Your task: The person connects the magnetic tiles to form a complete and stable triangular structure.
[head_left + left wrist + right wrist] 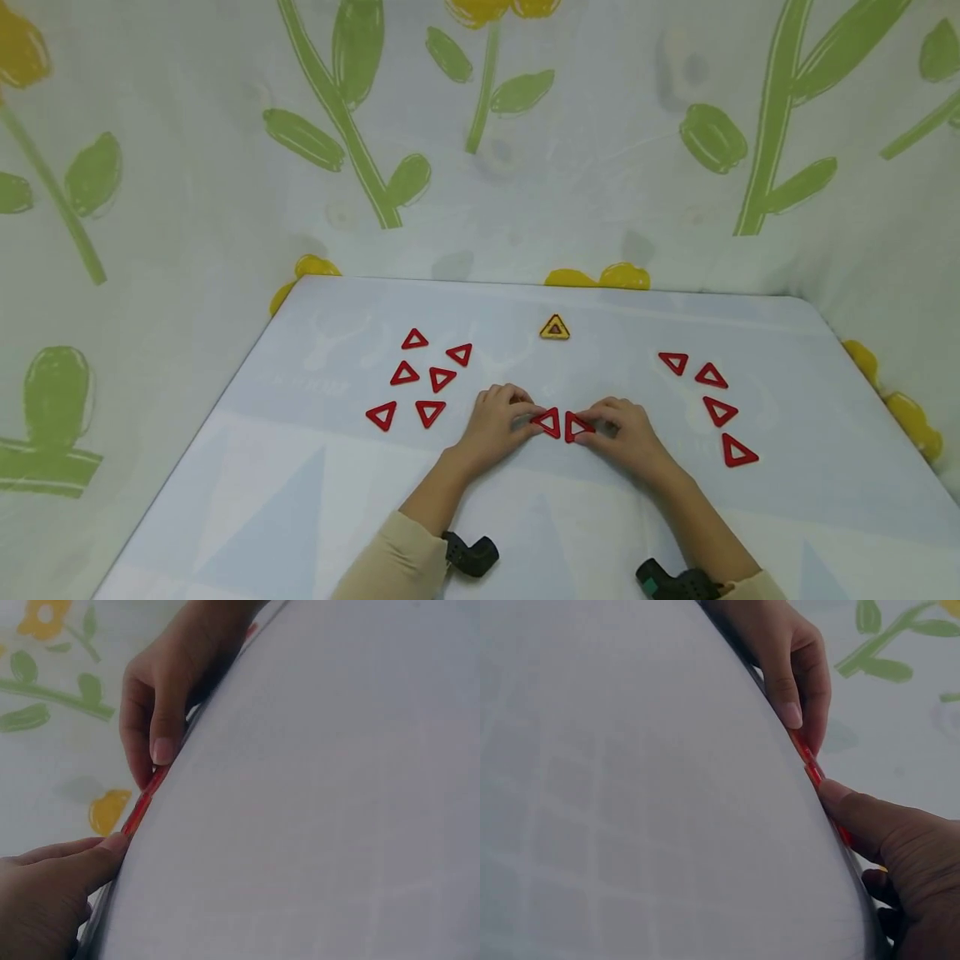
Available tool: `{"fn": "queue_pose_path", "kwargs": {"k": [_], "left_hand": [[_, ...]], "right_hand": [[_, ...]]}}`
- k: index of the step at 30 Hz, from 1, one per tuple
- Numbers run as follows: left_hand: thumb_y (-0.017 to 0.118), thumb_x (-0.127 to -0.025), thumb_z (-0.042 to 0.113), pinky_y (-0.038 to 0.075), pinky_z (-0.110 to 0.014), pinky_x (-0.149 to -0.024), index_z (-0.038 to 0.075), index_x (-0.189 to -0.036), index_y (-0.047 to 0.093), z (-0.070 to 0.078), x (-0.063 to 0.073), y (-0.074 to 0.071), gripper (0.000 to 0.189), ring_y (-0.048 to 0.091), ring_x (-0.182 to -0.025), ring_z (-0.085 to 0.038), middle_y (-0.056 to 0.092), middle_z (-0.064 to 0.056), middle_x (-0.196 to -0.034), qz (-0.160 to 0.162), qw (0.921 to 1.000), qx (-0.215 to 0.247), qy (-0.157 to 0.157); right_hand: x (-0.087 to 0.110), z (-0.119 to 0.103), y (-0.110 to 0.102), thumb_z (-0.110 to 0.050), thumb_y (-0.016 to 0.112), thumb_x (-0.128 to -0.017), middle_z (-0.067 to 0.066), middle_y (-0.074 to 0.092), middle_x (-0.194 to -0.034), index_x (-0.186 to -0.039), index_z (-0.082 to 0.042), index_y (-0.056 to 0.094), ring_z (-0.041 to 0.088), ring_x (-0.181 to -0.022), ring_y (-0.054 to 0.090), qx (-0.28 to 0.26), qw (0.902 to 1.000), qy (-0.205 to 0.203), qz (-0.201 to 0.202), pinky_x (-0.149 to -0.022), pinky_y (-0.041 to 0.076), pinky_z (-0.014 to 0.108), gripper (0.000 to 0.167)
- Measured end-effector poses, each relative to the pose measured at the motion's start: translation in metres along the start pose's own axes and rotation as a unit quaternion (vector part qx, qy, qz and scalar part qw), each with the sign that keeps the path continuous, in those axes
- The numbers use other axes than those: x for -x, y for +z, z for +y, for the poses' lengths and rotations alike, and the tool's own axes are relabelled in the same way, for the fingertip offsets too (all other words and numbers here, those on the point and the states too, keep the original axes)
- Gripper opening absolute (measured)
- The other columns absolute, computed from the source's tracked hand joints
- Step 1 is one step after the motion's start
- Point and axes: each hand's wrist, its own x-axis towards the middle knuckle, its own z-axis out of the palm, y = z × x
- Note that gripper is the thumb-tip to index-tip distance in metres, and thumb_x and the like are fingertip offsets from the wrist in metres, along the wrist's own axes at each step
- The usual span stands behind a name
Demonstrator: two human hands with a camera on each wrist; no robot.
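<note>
Two red triangle frames lie side by side near the middle of the table, a narrow gap between their flat sides in the head view. My left hand (497, 425) pinches the left red triangle (553, 422) at its outer corner between thumb and fingers. The right red triangle (570, 427) is pinched the same way by my right hand (624, 433). Seen low from the left wrist, the left hand (64, 877) and right hand (169, 690) face each other across the red pieces (139, 812). From the right wrist, the red edges (810, 759) show between both hands.
Several red triangles (442, 379) lie loose on the left of the white table (480, 517). More red triangles (721, 411) form a slanting line on the right. A yellow triangle (555, 327) sits at the back. Behind hangs a flower-patterned cloth (577, 192).
</note>
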Motion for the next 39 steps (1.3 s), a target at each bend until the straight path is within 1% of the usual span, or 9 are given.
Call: {"fn": "queue_pose_path", "kwargs": {"k": [8, 11, 14, 20, 25, 28, 32, 35, 39], "left_hand": [[0.069, -0.086, 0.031, 0.036, -0.037, -0.090, 0.023, -0.108, 0.073, 0.001, 0.000, -0.001, 0.024, 0.048, -0.105, -0.015, 0.055, 0.002, -0.111, -0.004, 0.9999, 0.001, 0.016], [0.069, -0.086, 0.031, 0.036, -0.037, -0.090, 0.022, -0.109, 0.073, 0.001, 0.000, -0.001, 0.024, 0.048, -0.105, -0.015, 0.056, 0.002, -0.110, -0.006, 0.9998, 0.004, 0.020], [0.069, -0.086, 0.030, 0.036, -0.037, -0.090, 0.022, -0.109, 0.073, 0.001, 0.000, 0.000, 0.024, 0.048, -0.104, -0.015, 0.056, 0.002, -0.109, -0.009, 0.9997, 0.009, 0.023], [0.069, -0.087, 0.029, 0.036, -0.036, -0.089, 0.022, -0.109, 0.073, 0.001, -0.001, 0.000, 0.024, 0.048, -0.102, -0.014, 0.056, 0.003, -0.106, -0.017, 0.9994, 0.016, 0.024], [0.068, -0.087, 0.030, 0.036, -0.035, -0.090, 0.024, -0.110, 0.072, 0.001, 0.000, 0.000, 0.025, 0.048, -0.100, -0.013, 0.056, 0.004, -0.104, -0.022, 0.9994, 0.015, 0.023], [0.069, -0.086, 0.031, 0.036, -0.035, -0.089, 0.023, -0.109, 0.073, -0.001, 0.000, 0.002, 0.025, 0.049, -0.099, -0.013, 0.056, 0.004, -0.103, -0.015, 0.9993, 0.019, 0.029], [0.072, -0.083, 0.033, 0.038, -0.035, -0.086, 0.019, -0.107, 0.074, -0.002, 0.000, 0.005, 0.027, 0.050, -0.096, -0.014, 0.057, 0.002, -0.101, 0.015, 0.9986, 0.017, 0.047], [0.073, -0.081, 0.034, 0.039, -0.034, -0.085, 0.016, -0.108, 0.073, -0.002, 0.002, 0.002, 0.032, 0.051, -0.096, -0.015, 0.058, 0.001, -0.102, 0.023, 0.9988, 0.022, 0.037], [0.074, -0.080, 0.037, 0.041, -0.034, -0.085, 0.017, -0.114, 0.070, -0.001, 0.010, -0.005, 0.039, 0.052, -0.098, -0.015, 0.058, 0.001, -0.107, -0.002, 0.9992, 0.038, -0.012]], "right_hand": [[-0.001, 0.002, 0.003, -0.014, 0.081, -0.071, -0.005, 0.065, -0.088, -0.098, -0.012, 0.074, 0.008, -0.078, 0.052, -0.001, 0.9993, -0.036, 0.012, -0.066, 0.043, 0.025, 0.028], [-0.001, 0.003, 0.004, -0.013, 0.082, -0.071, -0.005, 0.065, -0.087, -0.097, -0.011, 0.074, 0.007, -0.078, 0.052, -0.001, 0.9990, -0.043, 0.015, -0.066, 0.042, 0.025, 0.028], [-0.001, 0.002, 0.003, -0.012, 0.082, -0.070, -0.005, 0.065, -0.087, -0.097, -0.011, 0.074, 0.007, -0.078, 0.052, -0.001, 0.9992, -0.038, 0.012, -0.066, 0.042, 0.025, 0.028], [0.000, -0.001, 0.001, -0.013, 0.080, -0.073, -0.005, 0.065, -0.089, -0.099, -0.011, 0.074, 0.008, -0.079, 0.052, -0.006, 0.9999, -0.011, -0.002, -0.068, 0.041, 0.026, 0.027], [0.002, 0.002, 0.001, -0.012, 0.081, -0.072, -0.005, 0.066, -0.088, -0.098, -0.011, 0.074, 0.008, -0.079, 0.052, -0.008, 0.9998, -0.020, 0.001, -0.068, 0.042, 0.026, 0.027], [0.002, 0.004, 0.001, -0.012, 0.081, -0.072, -0.005, 0.066, -0.088, -0.098, -0.011, 0.074, 0.008, -0.079, 0.052, -0.011, 0.9995, -0.030, 0.005, -0.068, 0.041, 0.026, 0.027], [0.002, 0.006, 0.003, -0.012, 0.081, -0.071, -0.006, 0.065, -0.089, -0.099, -0.012, 0.074, 0.007, -0.080, 0.052, -0.018, 0.9994, -0.028, 0.009, -0.068, 0.042, 0.026, 0.028], [0.001, 0.006, 0.004, -0.013, 0.082, -0.071, -0.006, 0.065, -0.089, -0.099, -0.013, 0.074, 0.008, -0.081, 0.053, -0.016, 0.9995, -0.024, 0.011, -0.069, 0.042, 0.027, 0.029], [0.001, 0.006, 0.006, -0.015, 0.081, -0.072, -0.007, 0.064, -0.090, -0.100, -0.014, 0.074, 0.007, -0.082, 0.052, -0.012, 0.9999, -0.002, 0.005, -0.072, 0.041, 0.029, 0.029]]}}
